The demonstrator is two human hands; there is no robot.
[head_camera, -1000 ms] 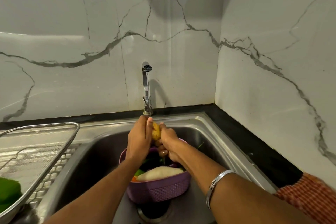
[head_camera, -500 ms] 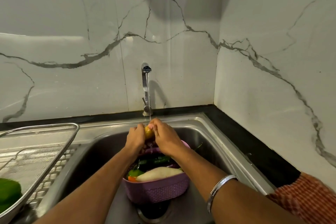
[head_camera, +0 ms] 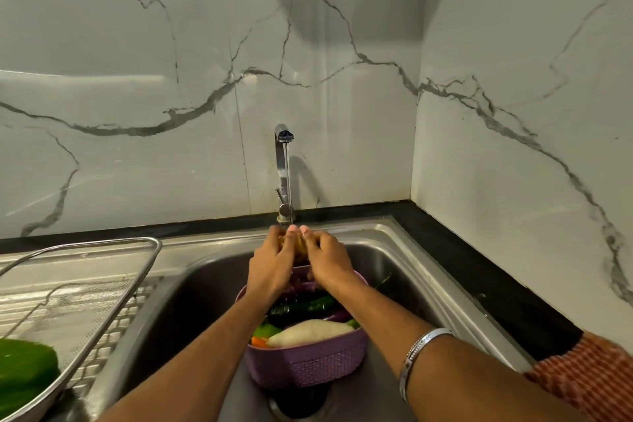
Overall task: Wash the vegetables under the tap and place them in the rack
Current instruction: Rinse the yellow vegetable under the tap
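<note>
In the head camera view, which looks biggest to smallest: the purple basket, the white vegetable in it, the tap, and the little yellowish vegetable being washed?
1. Purple basket
2. White vegetable and tap: alike in length, and the tap stands farther off, so unranked
3. Yellowish vegetable, mostly hidden between both hands

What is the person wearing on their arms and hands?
Both forearms are bare, with no gloves on the left hand or right hand. A silver bangle circles the right wrist. A red-and-orange patterned sleeve shows at the right edge.
</note>
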